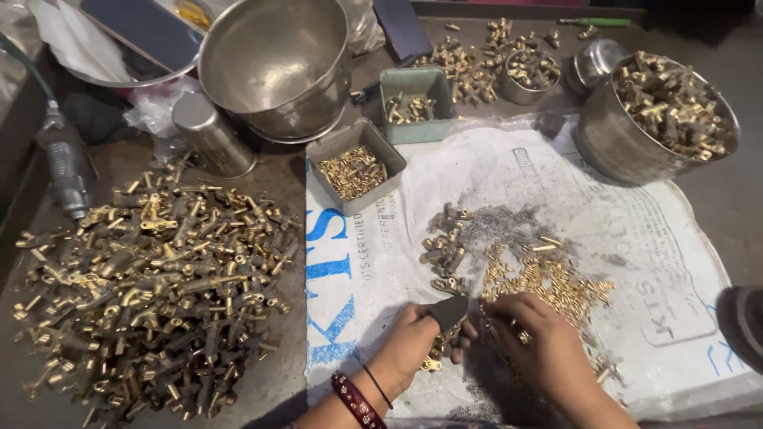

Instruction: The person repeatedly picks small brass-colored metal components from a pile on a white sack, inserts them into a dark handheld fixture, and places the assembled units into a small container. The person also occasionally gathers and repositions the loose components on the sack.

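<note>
My left hand (413, 343) grips a dark brass valve body (447, 314) at the bottom centre, over a white printed sack (668, 262) spread on the table. My right hand (536, 343) meets it from the right, fingertips pinched on a small part against the valve body. Just beyond my hands lie a scatter of small brass pins (548, 278) and a short row of valve bodies (445, 250). Grey metal filings dust the sack around them.
A big heap of brass valve bodies (151, 278) fills the left. Two small grey trays (355, 167) (415, 103) hold brass bits. A large steel bowl (274, 63), a steel cup (211, 131) and a full steel pot (656, 119) stand at the back. A power tool (63, 171) lies far left.
</note>
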